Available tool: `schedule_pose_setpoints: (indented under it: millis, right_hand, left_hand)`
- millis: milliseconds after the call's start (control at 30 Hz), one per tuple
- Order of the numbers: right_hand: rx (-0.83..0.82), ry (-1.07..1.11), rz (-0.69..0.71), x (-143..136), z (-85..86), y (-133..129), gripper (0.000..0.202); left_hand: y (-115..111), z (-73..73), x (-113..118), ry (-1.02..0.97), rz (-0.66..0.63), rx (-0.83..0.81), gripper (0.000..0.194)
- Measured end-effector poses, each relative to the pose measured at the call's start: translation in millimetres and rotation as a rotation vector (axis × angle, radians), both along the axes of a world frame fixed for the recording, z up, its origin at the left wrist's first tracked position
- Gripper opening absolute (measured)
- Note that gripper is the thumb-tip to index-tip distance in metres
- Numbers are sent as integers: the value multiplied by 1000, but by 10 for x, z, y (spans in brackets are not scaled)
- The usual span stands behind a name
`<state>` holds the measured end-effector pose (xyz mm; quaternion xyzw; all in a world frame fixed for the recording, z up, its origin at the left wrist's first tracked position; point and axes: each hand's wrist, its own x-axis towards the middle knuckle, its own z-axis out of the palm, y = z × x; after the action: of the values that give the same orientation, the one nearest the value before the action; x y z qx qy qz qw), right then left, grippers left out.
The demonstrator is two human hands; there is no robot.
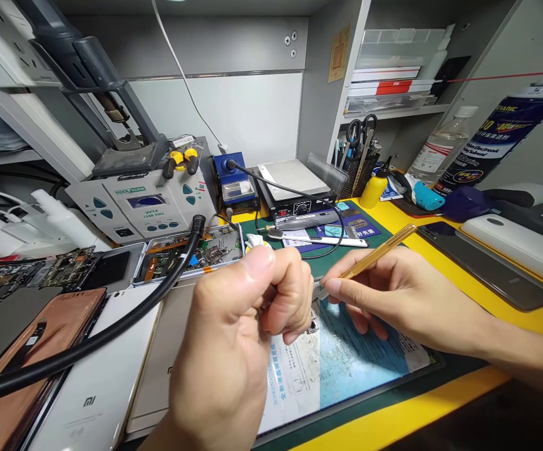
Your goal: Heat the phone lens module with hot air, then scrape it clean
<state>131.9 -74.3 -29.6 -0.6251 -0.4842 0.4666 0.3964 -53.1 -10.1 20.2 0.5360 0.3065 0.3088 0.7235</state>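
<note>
My left hand (233, 338) is closed in the foreground, its fingers curled and the thumb on top. What its fingertips pinch is mostly hidden behind the hand. A small metal part (313, 321) shows just past those fingertips. My right hand (393, 294) grips a craft knife (379, 250) with a gold handle, held like a pen. The knife's tip points down and left, close to the small part and my left fingers. Under both hands lies a worn blue and white printed sheet (360, 351) on the green mat (332, 419).
Phones, including a white phone (87, 382), lie at left beneath a thick black hose (111, 335). Behind stand a hot-air station (149, 203), a tray of circuit boards (240, 241) and a toothbrush (318, 239). A dark phone (487, 266) and spray can (496, 141) are at right.
</note>
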Motion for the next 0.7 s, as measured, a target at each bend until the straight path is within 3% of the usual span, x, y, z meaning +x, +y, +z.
schedule_pose_setpoints:
  millis: [333,700]
  right_hand:
    - [19,38,10,-20,-12,-4,23]
    - [21,22,28,-31,-30,12,22]
  left_hand:
    - [25,-71,-39,-76,-82,124,48]
    - [32,-44,-24,-46,-59,126,49]
